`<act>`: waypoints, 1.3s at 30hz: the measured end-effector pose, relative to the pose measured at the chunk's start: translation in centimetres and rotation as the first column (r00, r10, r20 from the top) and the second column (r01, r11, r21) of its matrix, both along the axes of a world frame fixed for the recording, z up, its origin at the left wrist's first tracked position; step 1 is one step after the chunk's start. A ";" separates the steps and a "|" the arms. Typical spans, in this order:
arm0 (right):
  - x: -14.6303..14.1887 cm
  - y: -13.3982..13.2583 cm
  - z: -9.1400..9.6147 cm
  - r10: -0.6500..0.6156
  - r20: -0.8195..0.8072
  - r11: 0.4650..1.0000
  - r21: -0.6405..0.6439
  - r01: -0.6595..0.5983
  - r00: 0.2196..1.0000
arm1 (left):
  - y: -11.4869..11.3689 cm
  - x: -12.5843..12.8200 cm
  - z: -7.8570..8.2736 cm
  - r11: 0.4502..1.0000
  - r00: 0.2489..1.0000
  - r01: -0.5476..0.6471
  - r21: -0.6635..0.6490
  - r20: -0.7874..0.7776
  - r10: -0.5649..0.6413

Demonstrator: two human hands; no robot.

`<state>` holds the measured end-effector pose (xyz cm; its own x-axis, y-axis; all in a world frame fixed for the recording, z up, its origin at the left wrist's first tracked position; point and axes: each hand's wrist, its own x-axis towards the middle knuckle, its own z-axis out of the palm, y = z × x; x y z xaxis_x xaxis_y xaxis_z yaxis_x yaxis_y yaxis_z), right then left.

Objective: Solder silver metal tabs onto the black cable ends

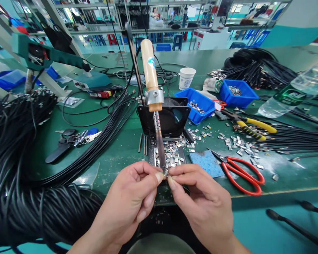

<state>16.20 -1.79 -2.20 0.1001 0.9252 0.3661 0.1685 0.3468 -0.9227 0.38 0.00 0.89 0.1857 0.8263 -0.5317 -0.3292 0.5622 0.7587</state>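
A soldering iron with a wooden handle is clamped on a stand, its tip pointing down between my fingertips. My left hand is closed in a pinch just left of the tip; what it grips is mostly hidden. To the right of the tip, my right hand pinches a small metal connector, partly covered by the fingers. Loose metal connectors lie on the plate behind my fingertips. A blue sponge and red-handled scissors are beside my right hand.
Bundles of black cable fill the left side; more cables lie at the back right. Blue bins hold small parts. Yellow-handled pliers, a paper cup, a plastic bottle and keys are on the green table.
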 end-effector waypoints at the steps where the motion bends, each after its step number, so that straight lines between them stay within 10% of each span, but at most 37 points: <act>1: 0.0 0.0 0.0 0.001 -0.001 1.000 0.002 -0.001 1.000 | 0.0 0.0 0.0 1.000 1.000 0.001 0.002 0.000 -0.001; 39: 0.0 -0.3 -0.2 0.029 -0.035 1.000 0.012 -0.029 0.999 | -0.2 -0.1 -0.2 1.000 1.000 0.013 0.003 -0.027 -0.013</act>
<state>16.24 -2.06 -2.40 0.0860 0.9237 0.3734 0.1259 0.3617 -0.9238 0.29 -0.23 0.64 0.1821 0.8255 -0.5343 -0.3016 0.5641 0.7687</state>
